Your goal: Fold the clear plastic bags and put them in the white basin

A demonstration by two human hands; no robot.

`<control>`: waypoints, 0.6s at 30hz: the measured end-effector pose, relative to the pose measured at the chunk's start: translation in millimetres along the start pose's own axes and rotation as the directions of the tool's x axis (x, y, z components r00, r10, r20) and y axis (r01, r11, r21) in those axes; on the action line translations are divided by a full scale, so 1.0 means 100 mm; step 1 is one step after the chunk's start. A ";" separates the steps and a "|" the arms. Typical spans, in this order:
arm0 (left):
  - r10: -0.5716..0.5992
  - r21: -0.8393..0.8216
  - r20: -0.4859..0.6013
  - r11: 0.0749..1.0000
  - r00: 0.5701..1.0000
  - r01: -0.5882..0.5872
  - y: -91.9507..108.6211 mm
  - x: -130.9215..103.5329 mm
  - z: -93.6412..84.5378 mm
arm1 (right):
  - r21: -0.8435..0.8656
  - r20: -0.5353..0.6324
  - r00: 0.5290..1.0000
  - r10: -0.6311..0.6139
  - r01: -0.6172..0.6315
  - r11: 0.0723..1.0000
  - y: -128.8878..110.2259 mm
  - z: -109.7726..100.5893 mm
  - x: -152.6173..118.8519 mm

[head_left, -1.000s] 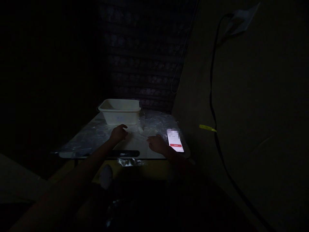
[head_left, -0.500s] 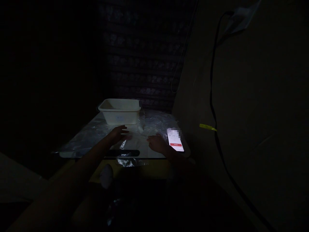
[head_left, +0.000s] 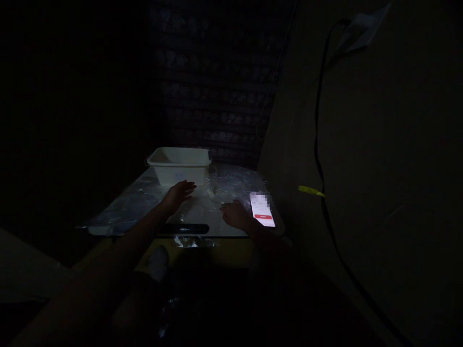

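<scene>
My left hand [head_left: 180, 194] is over the table in front of a pale plastic basin [head_left: 181, 174], its fingers stretched out and apart, holding nothing. Clear plastic film [head_left: 237, 180] lies wrinkled across the white tabletop [head_left: 220, 226]. Low on this film rests my right hand [head_left: 235, 214], fingers bent and close together, pointing left. Darkness hides whether the film or something small is pinched in them. Just right of that hand lies a lit phone [head_left: 263, 209] with a red button on its screen.
A dark slot [head_left: 186, 229] runs along the table's near edge, with shiny film [head_left: 191, 241] hanging below. On the right wall hangs a black cable [head_left: 317, 120] with a yellow tag [head_left: 311, 191]. A dark, ridged surface [head_left: 217, 96] stands behind the table. Most surroundings are very dark.
My left hand has moved slightly up and away from me toward the basin, its fingers more spread. The shiny film that was below it looks flatter. My right hand stays in place.
</scene>
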State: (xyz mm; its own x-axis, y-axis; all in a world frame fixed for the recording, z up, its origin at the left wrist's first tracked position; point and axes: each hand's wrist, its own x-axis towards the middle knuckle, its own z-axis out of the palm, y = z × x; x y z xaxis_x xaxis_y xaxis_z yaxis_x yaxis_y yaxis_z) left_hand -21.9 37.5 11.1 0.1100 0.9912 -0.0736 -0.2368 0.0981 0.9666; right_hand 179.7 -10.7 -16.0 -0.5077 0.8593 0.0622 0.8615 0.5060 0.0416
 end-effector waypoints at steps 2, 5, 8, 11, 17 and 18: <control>-0.023 -0.007 0.023 1.000 0.999 0.023 0.01 0.00 0.01 | 0.003 -0.014 1.000 -0.004 0.004 1.000 0.00 0.00 -0.01; -0.053 -0.051 0.047 0.997 0.998 0.055 0.01 0.01 0.03 | 0.014 -0.026 1.000 -0.013 0.013 1.000 0.01 0.00 -0.02; -0.030 -0.119 0.029 0.992 0.999 0.033 0.01 0.03 0.04 | 0.022 -0.028 0.999 -0.023 0.024 0.999 0.01 0.01 -0.03; 0.038 -0.191 0.006 0.981 0.999 -0.037 0.06 0.05 0.04 | 0.041 -0.031 0.999 -0.022 0.024 0.999 0.02 0.01 -0.04; 0.246 -0.171 -0.122 0.949 0.962 -0.264 0.16 0.06 -0.04 | 0.029 -0.036 0.999 -0.033 0.034 0.999 0.02 -0.02 -0.05; 0.290 -0.091 -0.169 0.947 0.942 -0.308 0.17 0.06 -0.07 | 0.020 -0.031 0.999 -0.036 0.037 0.999 0.02 -0.02 -0.04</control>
State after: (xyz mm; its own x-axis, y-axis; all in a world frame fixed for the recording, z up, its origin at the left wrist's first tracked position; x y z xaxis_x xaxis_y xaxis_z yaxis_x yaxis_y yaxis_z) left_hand -31.6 46.0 25.0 -0.1285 0.9771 0.1696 -0.3464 -0.2044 0.9155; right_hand 183.4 -13.7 -14.7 -0.5384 0.8377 0.0915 0.8422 0.5386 0.0240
